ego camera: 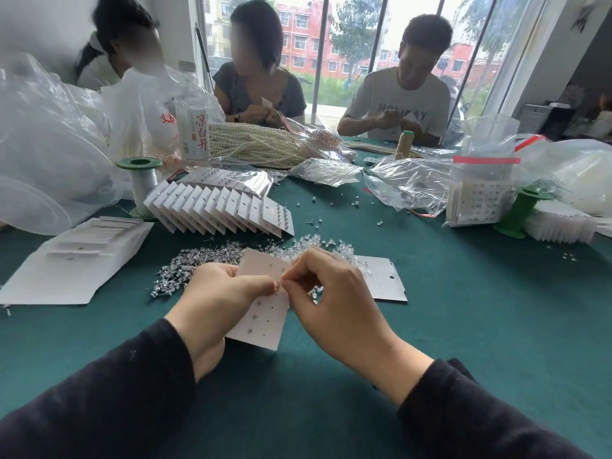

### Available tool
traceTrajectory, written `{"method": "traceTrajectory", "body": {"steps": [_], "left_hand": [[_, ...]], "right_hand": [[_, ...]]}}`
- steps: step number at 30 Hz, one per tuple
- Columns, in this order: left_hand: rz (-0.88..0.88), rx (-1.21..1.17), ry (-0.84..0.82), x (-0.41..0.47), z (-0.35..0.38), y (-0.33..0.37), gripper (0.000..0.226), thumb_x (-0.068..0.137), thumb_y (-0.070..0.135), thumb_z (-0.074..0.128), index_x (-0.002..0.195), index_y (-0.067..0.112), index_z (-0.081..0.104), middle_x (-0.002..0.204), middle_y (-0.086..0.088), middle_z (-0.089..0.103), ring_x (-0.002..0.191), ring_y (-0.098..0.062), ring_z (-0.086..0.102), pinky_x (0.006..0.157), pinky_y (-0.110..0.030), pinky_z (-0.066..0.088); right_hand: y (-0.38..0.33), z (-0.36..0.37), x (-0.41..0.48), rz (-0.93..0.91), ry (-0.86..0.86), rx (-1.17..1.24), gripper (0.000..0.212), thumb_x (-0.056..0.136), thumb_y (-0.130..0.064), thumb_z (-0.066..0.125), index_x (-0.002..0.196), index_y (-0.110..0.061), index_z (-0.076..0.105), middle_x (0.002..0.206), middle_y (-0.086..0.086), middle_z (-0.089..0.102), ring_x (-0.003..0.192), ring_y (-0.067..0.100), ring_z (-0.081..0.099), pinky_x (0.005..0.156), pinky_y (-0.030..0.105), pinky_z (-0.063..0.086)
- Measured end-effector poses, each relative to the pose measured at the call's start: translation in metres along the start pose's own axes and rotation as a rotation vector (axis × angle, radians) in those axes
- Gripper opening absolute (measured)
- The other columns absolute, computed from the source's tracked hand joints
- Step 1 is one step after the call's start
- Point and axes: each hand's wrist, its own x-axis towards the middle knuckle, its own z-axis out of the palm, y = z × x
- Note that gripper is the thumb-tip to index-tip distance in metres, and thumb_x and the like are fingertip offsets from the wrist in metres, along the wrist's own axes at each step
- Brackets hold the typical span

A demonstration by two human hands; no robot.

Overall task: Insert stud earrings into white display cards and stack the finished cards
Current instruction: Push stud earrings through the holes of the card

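My left hand (215, 299) grips a white display card (265, 321) by its left edge, just above the green table. The card is punched with small holes. My right hand (326, 293) pinches a small stud earring at the card's right edge, thumb and forefinger nearly meeting my left thumb. A few more studs sit under its curled fingers. A pile of loose stud earrings (202, 263) lies just beyond my hands. Another white card (385, 279) lies flat to the right of it. A fanned row of finished cards (218, 207) leans further back.
Flat white card packs (76, 260) lie at the left. Green-ended spools (140, 183) (520, 213), a bottle (193, 127), pearl strands (258, 144) and plastic bags (410, 183) crowd the far half. Three other people work across the table.
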Motion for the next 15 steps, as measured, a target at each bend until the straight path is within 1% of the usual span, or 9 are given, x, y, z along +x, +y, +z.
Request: {"method": "traceTrajectory", "body": {"steps": [6,10,15], "left_hand": [[-0.005,-0.003,-0.006,0.0006,-0.0005,-0.0004,0.008,0.075,0.001,0.068,0.071,0.005,0.062,0.046,0.0,0.065,0.038,-0.011,0.06,0.033,-0.017,0.042],[0.0,0.009,0.001,0.0005,-0.0008,-0.0006,0.008,0.074,0.001,0.068,0.071,0.004,0.062,0.045,-0.001,0.064,0.038,-0.011,0.06,0.033,-0.017,0.042],[-0.005,-0.002,-0.005,-0.0011,0.0011,0.0,0.01,0.075,-0.002,0.067,0.069,0.004,0.062,0.044,-0.001,0.063,0.037,-0.011,0.059,0.033,-0.016,0.042]], "right_hand": [[0.0014,0.0009,-0.0002,0.008,0.053,0.008,0.007,0.078,-0.006,0.063,0.073,-0.009,0.059,0.073,0.003,0.062,0.066,0.01,0.055,0.062,0.021,0.043],[0.0039,0.0027,-0.0001,-0.006,0.009,-0.016,0.01,0.079,-0.004,0.061,0.072,-0.008,0.056,0.075,0.005,0.06,0.068,0.015,0.054,0.063,0.023,0.042],[0.0056,0.0036,-0.0005,0.004,-0.019,-0.017,0.011,0.081,-0.003,0.058,0.074,-0.008,0.053,0.077,0.004,0.057,0.068,0.013,0.049,0.061,0.022,0.04]]}}
